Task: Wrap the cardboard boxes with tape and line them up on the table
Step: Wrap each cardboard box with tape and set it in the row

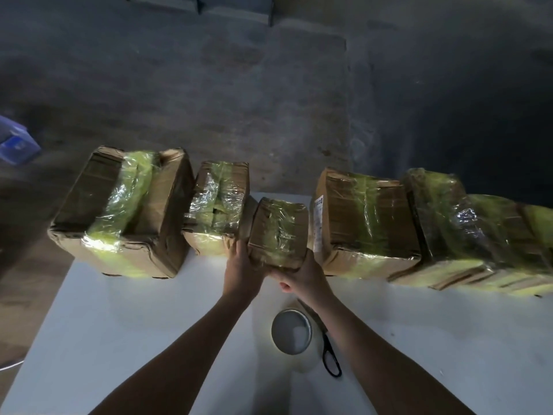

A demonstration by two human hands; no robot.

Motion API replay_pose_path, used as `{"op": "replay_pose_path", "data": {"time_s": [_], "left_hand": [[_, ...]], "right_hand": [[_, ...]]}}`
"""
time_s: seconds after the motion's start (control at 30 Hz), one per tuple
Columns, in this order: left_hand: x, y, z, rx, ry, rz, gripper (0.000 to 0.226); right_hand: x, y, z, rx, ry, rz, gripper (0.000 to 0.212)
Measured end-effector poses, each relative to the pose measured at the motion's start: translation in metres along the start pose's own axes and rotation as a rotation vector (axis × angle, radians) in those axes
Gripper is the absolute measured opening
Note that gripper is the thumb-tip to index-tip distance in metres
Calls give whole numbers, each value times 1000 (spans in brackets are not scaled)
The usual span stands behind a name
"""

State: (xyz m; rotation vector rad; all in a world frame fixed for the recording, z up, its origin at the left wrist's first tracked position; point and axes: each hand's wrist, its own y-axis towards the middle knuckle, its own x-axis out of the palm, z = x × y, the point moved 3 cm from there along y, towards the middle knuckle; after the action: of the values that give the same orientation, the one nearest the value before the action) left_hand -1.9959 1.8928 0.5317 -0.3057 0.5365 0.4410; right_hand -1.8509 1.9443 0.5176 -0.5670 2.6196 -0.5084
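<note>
tape roll: lying flat on the table, around the middle and closer to the near edge. Nobody's touching it, so the taping looks done for this one.
scissors: just beside the roll on its right, handles toward the near edge. Probably parked there to stay within reach.
left hand: gripping the small box on its near-left side, fingers curled round that edge.
right hand: closed on the box's near-right corner. Most of the fingers are hidden behind the box.
why two hands: best guess, it keeps the box square while it goes into the gap.
small box: already banded in shiny yellow-green tape and sitting in the gap in the row, about mid far edge. Can't tell if its bottom is on the table or a bit lifted.
medium box: taped, right up against the small box's left side.
labelled box: taped, just right of the gap, with a white label on the side facing the gap.
big box: taped, at the far-left corner.
end boxes: taped, running along the far edge toward the far-right corner and out of view.
progress: every box in view has tape on it, so this looks like filling one of the last slots.
</note>
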Motion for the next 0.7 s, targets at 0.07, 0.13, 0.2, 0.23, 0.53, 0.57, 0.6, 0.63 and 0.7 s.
{"op": "replay_pose_path", "data": {"time_s": [0.07,0.13,0.2,0.23,0.53,0.57,0.6,0.63,0.7], "left_hand": [[-2,-4,-2,51,14,-7,69],[-4,-9,-3,77,20,-16,70],[-5,-15,-5,110,15,-61,67],[-5,-19,-5,129,3,-101,66],[-28,-9,28,-298,-319,-209,85],[-30,-11,31,-267,-326,-217,84],[-30,-12,34,-228,-333,-231,83],[-31,-16,36,-194,-338,-244,85],[-33,-22,42,-145,-338,-264,93]], "right_hand": [[-5,-5,4,0,-7,-30,69],[-10,-10,5,80,116,-122,70],[-12,-18,2,236,344,-135,79],[-13,-21,-2,282,440,-84,81],[-17,-45,-42,84,317,48,64],[-21,-45,-50,36,236,94,77],[-27,-43,-58,-20,171,140,96],[-34,-41,-67,-72,131,180,114],[-47,-36,-85,-171,27,222,135]]}}
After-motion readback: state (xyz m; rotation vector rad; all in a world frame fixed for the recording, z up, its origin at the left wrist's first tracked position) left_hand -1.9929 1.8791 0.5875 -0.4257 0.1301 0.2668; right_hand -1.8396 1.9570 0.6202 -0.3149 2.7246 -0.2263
